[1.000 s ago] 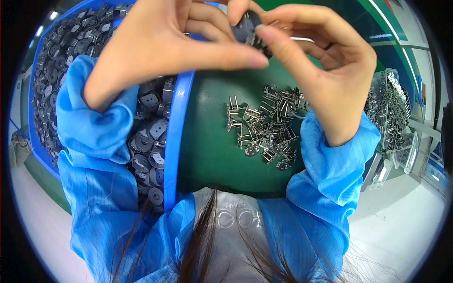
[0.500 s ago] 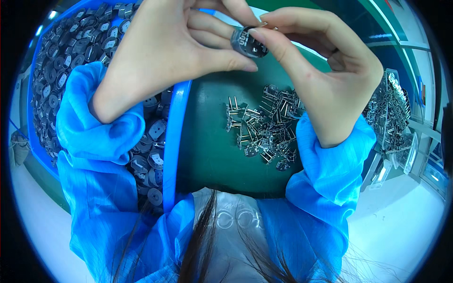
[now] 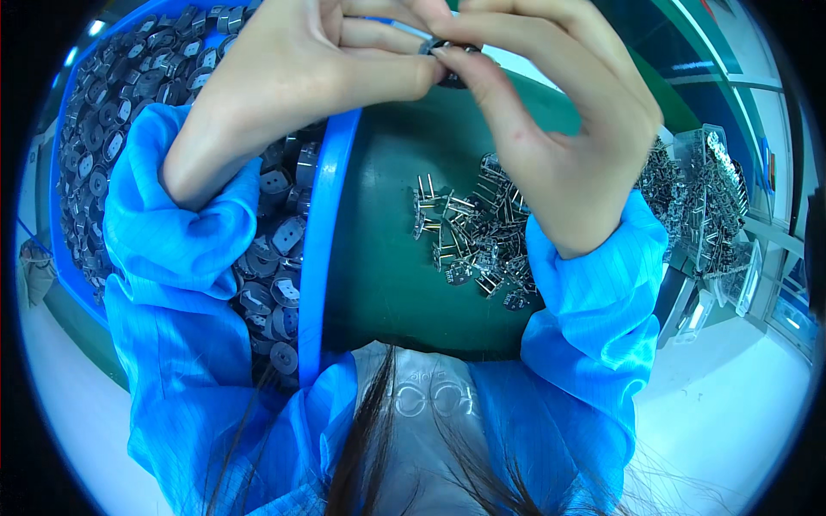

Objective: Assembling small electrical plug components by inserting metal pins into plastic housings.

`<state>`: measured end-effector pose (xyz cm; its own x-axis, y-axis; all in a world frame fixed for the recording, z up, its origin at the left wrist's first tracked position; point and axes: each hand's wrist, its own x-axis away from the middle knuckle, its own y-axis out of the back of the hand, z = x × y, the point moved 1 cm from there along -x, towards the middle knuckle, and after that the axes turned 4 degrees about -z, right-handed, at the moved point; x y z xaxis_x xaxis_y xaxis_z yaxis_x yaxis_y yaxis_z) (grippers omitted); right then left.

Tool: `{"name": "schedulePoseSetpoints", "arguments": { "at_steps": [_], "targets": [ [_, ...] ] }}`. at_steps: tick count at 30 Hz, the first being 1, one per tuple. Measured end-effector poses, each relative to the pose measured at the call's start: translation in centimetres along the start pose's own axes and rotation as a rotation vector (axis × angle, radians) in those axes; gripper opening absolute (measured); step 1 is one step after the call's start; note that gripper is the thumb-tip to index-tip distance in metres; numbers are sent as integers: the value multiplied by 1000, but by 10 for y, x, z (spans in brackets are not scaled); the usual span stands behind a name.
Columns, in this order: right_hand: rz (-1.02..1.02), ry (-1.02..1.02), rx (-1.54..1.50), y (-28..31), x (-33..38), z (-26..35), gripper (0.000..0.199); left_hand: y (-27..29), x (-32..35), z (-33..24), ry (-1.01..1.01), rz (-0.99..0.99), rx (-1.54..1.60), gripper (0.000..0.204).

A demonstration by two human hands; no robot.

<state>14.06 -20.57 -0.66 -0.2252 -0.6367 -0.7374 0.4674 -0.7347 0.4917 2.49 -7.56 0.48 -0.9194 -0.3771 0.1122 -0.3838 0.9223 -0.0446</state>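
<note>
At the top middle, my left hand (image 3: 301,77) grips a small round black housing (image 3: 453,80) between thumb and fingers. My right hand (image 3: 559,120) closes on the same piece from the other side, thumb against its near rim and fingers over the top. Most of the piece is hidden behind the fingers, so how its parts sit together cannot be made out. Below the hands, on the green work surface (image 3: 379,284), lies a heap of small round circuit boards (image 3: 486,232) with metal pins.
A blue bin (image 3: 320,249) full of round dark grey housings (image 3: 95,146) stands on the left, under my left forearm. More pinned circuit boards (image 3: 705,198) are piled in clear trays at the right, beyond my right forearm.
Both hands have drawn closer together around the housing, and my right hand has shifted left. The housing has tilted and moved slightly up, with its printed face now mostly covered by fingers.
</note>
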Motion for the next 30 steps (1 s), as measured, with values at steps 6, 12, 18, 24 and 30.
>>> {"name": "schedulePoseSetpoints", "arguments": {
  "at_steps": [6,12,18,24,30],
  "targets": [
    [192,-676,-711,-7,11,-9,44,-5,-12,3,-260,-36,-310,32],
    [135,-540,-617,-12,4,-8,39,-14,2,-12,-337,-124,-438,40],
    [-74,65,-116,-8,-14,-31,23,-5,-15,-20,17,-123,-200,62],
    [192,-456,352,37,-6,-155,21,48,18,-33,-453,37,-1239,39],
    [218,-668,585,57,25,-214,28,40,5,-11,-134,229,-1105,37]
  ]
}}
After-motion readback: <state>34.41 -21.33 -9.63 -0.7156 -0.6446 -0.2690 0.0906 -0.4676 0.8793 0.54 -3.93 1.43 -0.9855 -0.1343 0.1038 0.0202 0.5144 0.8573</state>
